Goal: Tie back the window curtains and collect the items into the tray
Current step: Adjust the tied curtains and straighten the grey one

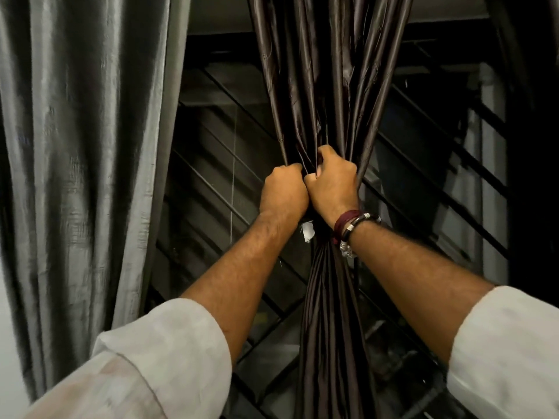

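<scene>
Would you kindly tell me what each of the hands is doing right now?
Left hand: fingers curled, gripping the gathered dark curtain.
Right hand: fingers curled, gripping the same dark curtain, touching the left hand.

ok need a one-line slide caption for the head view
Both hands, left hand and right hand, grip the gathered dark curtain at a barred window; grey curtain hangs loose.

No tabletop, floor or shelf shows in this view, so nothing can be said to lie on any surface. What bears the things here is the window (230,164) with its dark slanted bars: the dark brown curtain (329,86) hangs before its middle, and the grey curtain (81,146) hangs at its left edge.
</scene>
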